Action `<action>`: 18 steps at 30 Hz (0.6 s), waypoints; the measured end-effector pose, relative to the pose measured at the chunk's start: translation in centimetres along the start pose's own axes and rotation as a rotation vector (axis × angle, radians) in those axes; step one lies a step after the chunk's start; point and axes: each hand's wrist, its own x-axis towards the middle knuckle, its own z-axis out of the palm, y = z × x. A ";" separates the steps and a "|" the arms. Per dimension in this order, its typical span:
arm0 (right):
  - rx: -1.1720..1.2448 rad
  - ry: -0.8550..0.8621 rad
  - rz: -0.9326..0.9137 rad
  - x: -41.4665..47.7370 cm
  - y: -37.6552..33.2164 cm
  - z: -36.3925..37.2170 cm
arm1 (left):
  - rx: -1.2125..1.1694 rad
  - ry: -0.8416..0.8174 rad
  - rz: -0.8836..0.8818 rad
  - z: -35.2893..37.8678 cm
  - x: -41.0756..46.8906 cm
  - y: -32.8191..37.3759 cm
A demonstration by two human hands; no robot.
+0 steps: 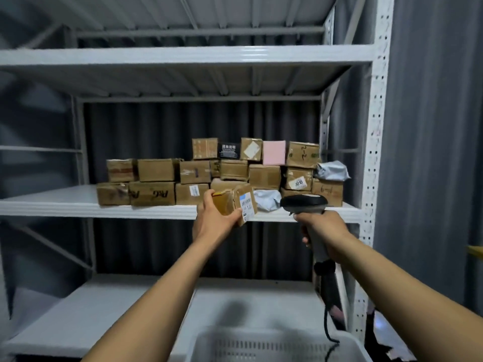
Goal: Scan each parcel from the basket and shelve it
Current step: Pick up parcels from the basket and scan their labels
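Observation:
My left hand (213,218) grips a small brown cardboard parcel (236,202) with a white label facing right, held at the front edge of the middle shelf (65,206). My right hand (322,232) holds a grey barcode scanner (304,203) by its handle, its dark head pointing left toward the parcel's label, a short gap apart. The scanner's black cable hangs down toward the white plastic basket (274,344) at the bottom; what lies in the basket is hidden.
Several cardboard boxes (154,193), a pink parcel (274,152) and grey poly bags (331,170) are stacked on the middle shelf, centre to right. The white rack upright (373,152) stands at right. A lower shelf (104,309) lies behind the basket.

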 end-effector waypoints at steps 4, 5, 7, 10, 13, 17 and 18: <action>0.017 -0.049 -0.028 2.6 -3.3 3.7 | -0.016 0.074 0.019 -2.2 3.5 -0.4; 0.020 -0.057 -0.031 3.4 -4.2 4.7 | -0.017 0.104 0.032 -2.6 4.4 -0.4; 0.019 -0.067 -0.029 4.5 -5.5 6.4 | -0.030 0.167 0.080 -3.2 6.1 -0.3; 0.050 -0.083 -0.046 7.0 -7.0 8.5 | -0.057 0.246 0.176 -3.7 9.5 0.0; 0.042 -0.082 -0.074 9.7 -7.8 10.0 | -0.035 0.280 0.220 -3.9 13.7 0.0; 0.014 -0.071 -0.087 13.5 -7.7 11.5 | 0.028 0.313 0.230 -3.7 19.2 -0.5; 0.006 -0.076 -0.089 14.6 -7.6 11.9 | 0.045 0.324 0.227 -3.5 20.7 -0.7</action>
